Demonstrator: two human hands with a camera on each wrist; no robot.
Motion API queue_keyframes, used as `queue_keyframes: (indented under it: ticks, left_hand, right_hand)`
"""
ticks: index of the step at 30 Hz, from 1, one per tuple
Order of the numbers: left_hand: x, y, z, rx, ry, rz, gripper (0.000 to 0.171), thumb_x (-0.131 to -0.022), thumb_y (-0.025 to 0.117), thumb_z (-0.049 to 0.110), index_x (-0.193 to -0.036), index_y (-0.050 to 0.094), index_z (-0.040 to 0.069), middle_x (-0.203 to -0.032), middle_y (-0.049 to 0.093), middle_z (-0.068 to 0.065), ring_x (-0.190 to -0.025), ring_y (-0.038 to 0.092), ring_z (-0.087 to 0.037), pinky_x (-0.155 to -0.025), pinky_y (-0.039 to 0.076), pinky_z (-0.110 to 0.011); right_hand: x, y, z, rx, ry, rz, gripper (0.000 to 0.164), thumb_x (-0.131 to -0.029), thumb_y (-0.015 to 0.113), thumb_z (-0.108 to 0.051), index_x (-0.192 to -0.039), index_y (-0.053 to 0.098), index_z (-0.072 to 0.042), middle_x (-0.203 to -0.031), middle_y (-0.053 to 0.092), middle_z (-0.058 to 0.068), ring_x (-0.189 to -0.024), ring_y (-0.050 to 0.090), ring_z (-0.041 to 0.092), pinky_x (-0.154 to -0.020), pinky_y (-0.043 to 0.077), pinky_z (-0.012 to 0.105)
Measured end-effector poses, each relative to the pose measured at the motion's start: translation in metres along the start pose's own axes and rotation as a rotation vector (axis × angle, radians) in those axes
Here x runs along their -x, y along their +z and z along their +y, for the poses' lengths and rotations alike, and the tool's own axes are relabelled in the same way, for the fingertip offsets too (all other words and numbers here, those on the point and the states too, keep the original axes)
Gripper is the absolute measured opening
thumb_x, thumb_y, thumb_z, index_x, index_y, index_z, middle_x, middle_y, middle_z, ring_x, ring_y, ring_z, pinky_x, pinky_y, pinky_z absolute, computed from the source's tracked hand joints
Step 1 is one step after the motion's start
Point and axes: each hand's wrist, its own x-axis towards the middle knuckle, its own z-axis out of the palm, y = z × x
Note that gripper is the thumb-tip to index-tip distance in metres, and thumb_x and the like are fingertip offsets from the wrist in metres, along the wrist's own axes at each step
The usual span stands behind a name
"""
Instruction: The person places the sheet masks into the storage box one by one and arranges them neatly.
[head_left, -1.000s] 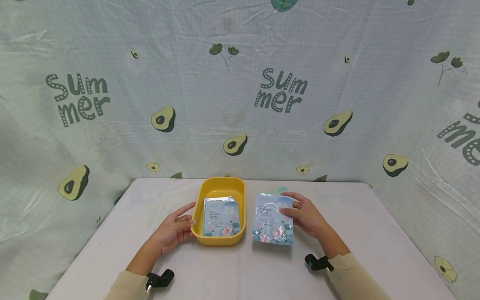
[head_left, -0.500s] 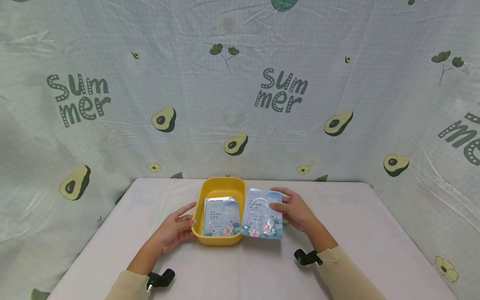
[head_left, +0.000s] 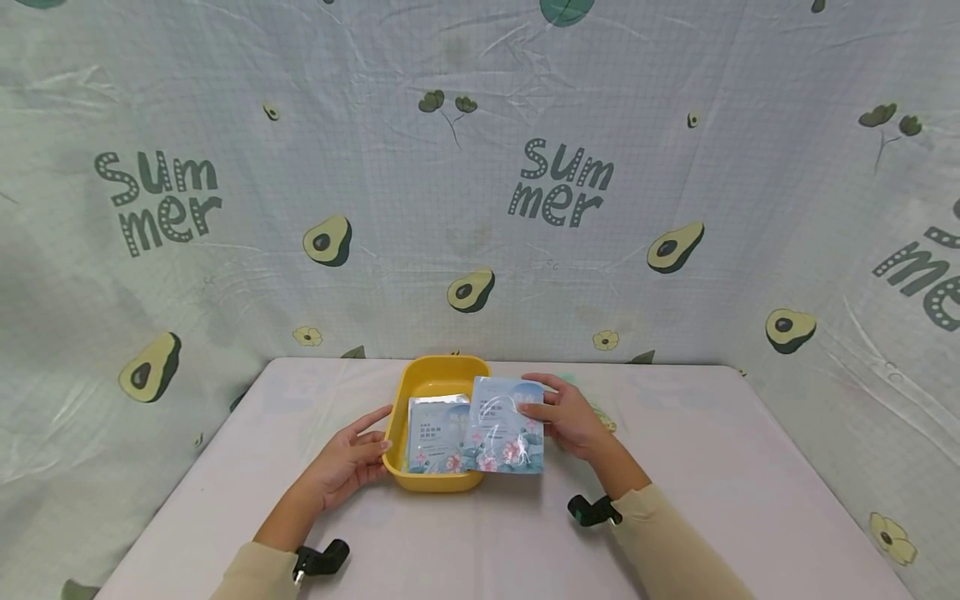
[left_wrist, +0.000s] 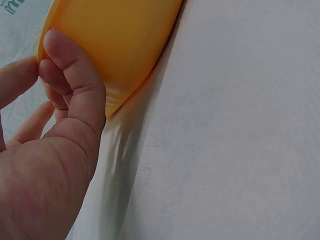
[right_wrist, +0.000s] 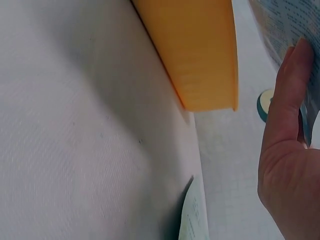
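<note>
In the head view my left hand pinches the left rim of a yellow plastic tub. The left wrist view has the thumb and fingers on either side of the tub's rim. My right hand holds a light blue flat sachet with pink flowers by its right edge, thumb on the front. This sachet hangs over the tub's right wall and partly covers another blue sachet lying inside. The right wrist view shows the held sachet's printed back against the fingers, above the tub.
Behind the right hand a pale item with a greenish-yellow edge lies on the white table, mostly hidden. In the right wrist view a pale printed corner lifts from the table. A patterned sheet stands behind the table.
My right hand has carried the blue sachet leftward, from beside the tub to over its right wall. The left hand and the tub stay where they were.
</note>
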Motion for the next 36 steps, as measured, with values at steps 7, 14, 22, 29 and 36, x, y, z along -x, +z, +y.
queue_keyframes:
  ticks: [7,14,22,29,36]
  left_hand:
    - [-0.001,-0.001,-0.002,0.010,0.009,-0.018,0.079,-0.099,0.064,0.007,-0.165,0.021,0.016,-0.107,0.065,-0.001,-0.086,0.067,-0.015,-0.079,0.060,-0.026]
    - [-0.001,-0.001,-0.002,0.016,0.010,-0.022,0.079,-0.099,0.063,0.005,-0.165,0.020,0.015,-0.106,0.065,0.000,-0.085,0.067,-0.015,-0.078,0.060,-0.026]
    - [-0.001,-0.001,-0.001,0.016,0.005,-0.014,0.079,-0.099,0.063,0.005,-0.165,0.020,0.016,-0.105,0.065,0.000,-0.084,0.066,-0.014,-0.077,0.060,-0.025]
    - [-0.001,-0.001,-0.001,0.009,-0.001,-0.001,0.079,-0.099,0.064,0.006,-0.165,0.021,0.017,-0.106,0.064,-0.001,-0.085,0.065,-0.015,-0.078,0.060,-0.026]
    - [-0.001,0.000,0.000,0.005,-0.007,0.010,0.078,-0.099,0.063,0.006,-0.164,0.022,0.018,-0.109,0.065,-0.003,-0.086,0.066,-0.017,-0.078,0.060,-0.026]
  right_hand:
    - [-0.005,0.010,0.000,0.019,-0.002,0.003,0.069,-0.092,0.076,-0.011,-0.153,0.045,-0.015,-0.136,0.065,0.014,-0.099,0.073,0.024,-0.082,0.063,0.035]
    - [-0.013,0.018,0.002,0.025,-0.011,0.004,0.065,-0.090,0.078,-0.013,-0.149,0.051,-0.019,-0.136,0.066,0.014,-0.099,0.072,0.026,-0.083,0.063,0.036]
    - [-0.020,0.028,-0.001,0.028,-0.014,-0.015,0.066,-0.090,0.078,-0.014,-0.150,0.050,-0.018,-0.136,0.066,0.014,-0.100,0.073,0.026,-0.084,0.063,0.038]
    - [-0.027,0.037,-0.002,0.039,-0.009,-0.026,0.065,-0.090,0.078,-0.012,-0.149,0.050,-0.016,-0.132,0.068,0.015,-0.096,0.075,0.026,-0.082,0.063,0.038]
    - [-0.029,0.045,-0.006,0.067,-0.001,-0.021,0.066,-0.089,0.079,-0.013,-0.149,0.051,-0.015,-0.129,0.070,0.015,-0.094,0.074,0.025,-0.081,0.063,0.036]
